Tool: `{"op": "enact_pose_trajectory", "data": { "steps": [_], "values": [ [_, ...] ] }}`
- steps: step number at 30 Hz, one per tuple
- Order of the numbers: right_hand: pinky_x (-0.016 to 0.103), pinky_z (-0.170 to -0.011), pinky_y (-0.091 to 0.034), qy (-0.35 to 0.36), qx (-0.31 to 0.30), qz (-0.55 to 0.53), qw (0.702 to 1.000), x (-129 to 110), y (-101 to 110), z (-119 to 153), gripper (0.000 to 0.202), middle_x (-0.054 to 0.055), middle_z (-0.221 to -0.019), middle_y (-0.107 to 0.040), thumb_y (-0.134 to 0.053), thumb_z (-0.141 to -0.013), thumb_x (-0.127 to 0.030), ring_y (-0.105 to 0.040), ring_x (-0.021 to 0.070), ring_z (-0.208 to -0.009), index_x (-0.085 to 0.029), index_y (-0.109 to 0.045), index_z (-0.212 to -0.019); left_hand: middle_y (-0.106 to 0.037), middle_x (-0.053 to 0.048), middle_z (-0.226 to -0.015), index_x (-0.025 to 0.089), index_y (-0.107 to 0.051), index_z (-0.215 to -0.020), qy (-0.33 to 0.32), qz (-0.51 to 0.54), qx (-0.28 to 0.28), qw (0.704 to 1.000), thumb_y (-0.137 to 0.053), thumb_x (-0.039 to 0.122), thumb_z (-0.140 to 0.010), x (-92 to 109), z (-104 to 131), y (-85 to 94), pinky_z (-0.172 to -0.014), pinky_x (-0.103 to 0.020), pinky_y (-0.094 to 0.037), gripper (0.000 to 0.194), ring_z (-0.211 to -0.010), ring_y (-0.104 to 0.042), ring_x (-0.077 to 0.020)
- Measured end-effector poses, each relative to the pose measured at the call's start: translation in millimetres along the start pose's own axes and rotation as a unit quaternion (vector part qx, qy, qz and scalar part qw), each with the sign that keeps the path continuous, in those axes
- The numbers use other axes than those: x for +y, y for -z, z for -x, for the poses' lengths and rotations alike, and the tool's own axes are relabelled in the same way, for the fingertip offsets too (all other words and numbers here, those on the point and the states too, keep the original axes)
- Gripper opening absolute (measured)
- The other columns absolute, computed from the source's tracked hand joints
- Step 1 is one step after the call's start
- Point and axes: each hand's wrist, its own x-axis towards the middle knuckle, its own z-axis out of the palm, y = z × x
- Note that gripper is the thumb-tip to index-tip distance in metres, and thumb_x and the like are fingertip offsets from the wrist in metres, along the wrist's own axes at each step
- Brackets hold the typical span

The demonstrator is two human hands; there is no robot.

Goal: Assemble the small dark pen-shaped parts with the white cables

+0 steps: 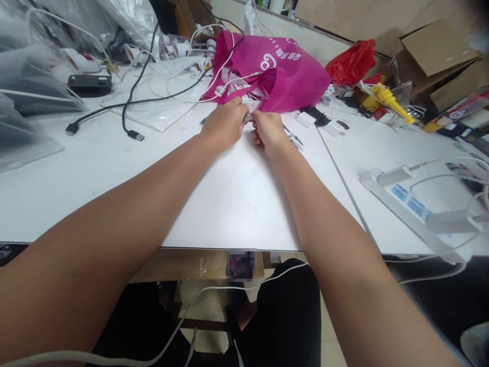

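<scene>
Item (248, 117), small and greyish, is sitting between left hand (225, 123) and right hand (270, 131), both nearly closed and apparently pinching it, neither clearly nearer, its long axis seemingly running left to right, on the near side of the pink bag (300, 76).

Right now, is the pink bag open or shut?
Open: the pink bag has its mouth parted, and white-and-red packets show inside.
</scene>
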Motion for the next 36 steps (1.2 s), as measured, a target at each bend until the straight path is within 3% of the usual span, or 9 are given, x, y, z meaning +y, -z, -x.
{"op": "enact_pose_trajectory", "data": {
  "steps": [5, 10, 14, 17, 21, 25, 30, 34, 36],
  "values": [
    [0.023, -0.042, -0.027, -0.046, 0.026, -0.065, 0.996, -1, -2, -2, 0.038, -0.006, -0.066, -0.044, -0.068, -0.107, -0.023, -0.04, 0.0059, -0.05, -0.024, -0.05, -0.073, -0.071, -0.014, -0.152, 0.016, -0.074, -0.142, 0.002, -0.03, -0.012, 0.999, -0.046, 0.012, -0.117, 4, 2, 5.5, -0.105, -0.046, -0.058, 0.037, -0.125, -0.072, -0.0296],
    [0.022, -0.041, -0.028, -0.042, 0.018, -0.067, 0.997, 3, -3, -4, 0.037, -0.006, -0.067, -0.044, -0.071, -0.106, -0.025, -0.039, 0.0073, -0.05, -0.025, -0.05, -0.076, -0.072, -0.015, -0.152, 0.015, -0.075, -0.141, -0.003, -0.013, -0.007, 1.0, -0.05, 0.014, -0.117, 3, 1, 3.4, -0.106, -0.046, -0.059, 0.035, -0.127, -0.073, -0.0308],
    [0.025, -0.043, -0.029, -0.025, 0.037, -0.053, 0.998, 7, 0, -9, 0.038, -0.005, -0.069, -0.044, -0.073, -0.107, -0.034, -0.039, 0.0087, -0.049, -0.026, -0.05, -0.077, -0.074, -0.009, -0.15, 0.032, -0.08, -0.136, 0.038, 0.018, 0.009, 0.999, -0.058, 0.019, -0.113, -8, -3, 4.4, -0.116, -0.05, -0.057, 0.035, -0.138, -0.07, -0.0343],
    [0.025, -0.044, -0.03, -0.03, 0.056, -0.051, 0.997, 7, 2, -9, 0.032, -0.006, -0.069, -0.045, -0.068, -0.109, -0.032, -0.04, 0.0094, -0.05, -0.025, -0.053, -0.081, -0.073, -0.004, -0.152, 0.042, -0.081, -0.135, 0.064, 0.014, 0.022, 0.998, -0.056, 0.027, -0.112, -22, -3, 14.4, -0.123, -0.05, -0.055, 0.037, -0.143, -0.066, -0.034],
    [0.025, -0.045, -0.029, -0.035, 0.054, -0.06, 0.996, 2, 3, -2, 0.026, -0.006, -0.069, -0.045, -0.063, -0.109, -0.024, -0.042, 0.0096, -0.052, -0.024, -0.057, -0.084, -0.072, -0.011, -0.154, 0.028, -0.082, -0.139, 0.099, -0.035, 0.042, 0.994, -0.051, 0.026, -0.113, -40, 0, 30.1, -0.123, -0.047, -0.056, 0.041, -0.142, -0.067, -0.0318],
    [0.026, -0.048, -0.029, -0.027, 0.054, -0.044, 0.997, 2, 1, 1, 0.024, -0.005, -0.07, -0.049, -0.064, -0.108, -0.024, -0.046, 0.011, -0.054, -0.023, -0.06, -0.085, -0.077, -0.017, -0.145, 0.016, -0.084, -0.136, 0.133, -0.063, 0.074, 0.986, -0.055, 0.024, -0.111, -55, 1, 31.6, -0.114, -0.046, -0.06, 0.039, -0.133, -0.071, -0.0324],
    [0.029, -0.052, -0.034, -0.005, 0.038, -0.014, 0.999, 7, -1, -3, 0.021, -0.003, -0.069, -0.053, -0.067, -0.106, -0.026, -0.053, 0.0151, -0.058, -0.024, -0.062, -0.085, -0.083, -0.005, -0.12, 0.028, -0.086, -0.119, 0.158, -0.061, 0.038, 0.985, -0.059, 0.039, -0.111, -67, 0, 21.8, -0.095, -0.041, -0.059, 0.03, -0.111, -0.067, -0.0253],
    [0.029, -0.051, -0.034, -0.001, 0.037, -0.016, 0.999, 8, -2, -4, 0.022, -0.002, -0.071, -0.054, -0.066, -0.106, -0.026, -0.053, 0.0148, -0.057, -0.025, -0.061, -0.085, -0.083, -0.011, -0.122, 0.029, -0.087, -0.113, 0.165, -0.017, 0.021, 0.986, -0.073, 0.046, -0.101, -69, -2, 17.3, -0.1, -0.048, -0.057, 0.025, -0.12, -0.072, -0.0344],
    [0.028, -0.05, -0.032, 0.002, 0.038, -0.02, 0.999, 9, -2, -4, 0.023, -0.002, -0.073, -0.053, -0.064, -0.108, -0.026, -0.052, 0.0133, -0.057, -0.024, -0.06, -0.085, -0.084, -0.013, -0.118, 0.029, -0.087, -0.117, 0.177, 0.004, 0.008, 0.984, -0.075, 0.054, -0.101, -68, -2, 18.0, -0.105, -0.05, -0.055, 0.032, -0.128, -0.071, -0.0377]
  ]
}}
